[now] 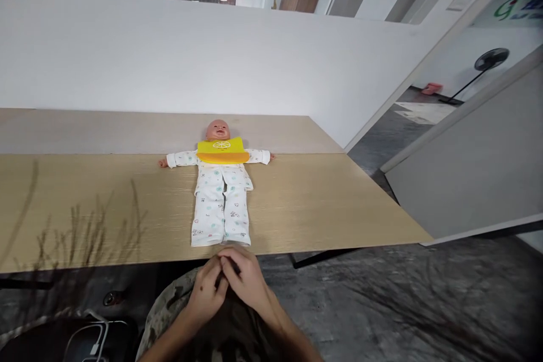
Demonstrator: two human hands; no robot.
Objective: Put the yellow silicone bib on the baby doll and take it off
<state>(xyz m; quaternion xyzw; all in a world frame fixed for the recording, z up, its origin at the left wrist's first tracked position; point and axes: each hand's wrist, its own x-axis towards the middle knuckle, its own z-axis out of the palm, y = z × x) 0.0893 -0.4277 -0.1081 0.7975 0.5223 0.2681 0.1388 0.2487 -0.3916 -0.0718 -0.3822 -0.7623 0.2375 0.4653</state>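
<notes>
L hand (205,289) & R hand (246,278) meet just past the table (318,209) edge, fingers (229,263) curled in & tips together, no obvious hold on anything, tho can't be sure as part of the grip is hidden. Baby doll (220,192) lies face-up on table, centered w/ feet almost at the near edge, just beyond the hands, prob. placed there for easy reach. Arms spread wide, so yellow bib (223,151) sits flat on chest over print pajamas (210,220).
</notes>
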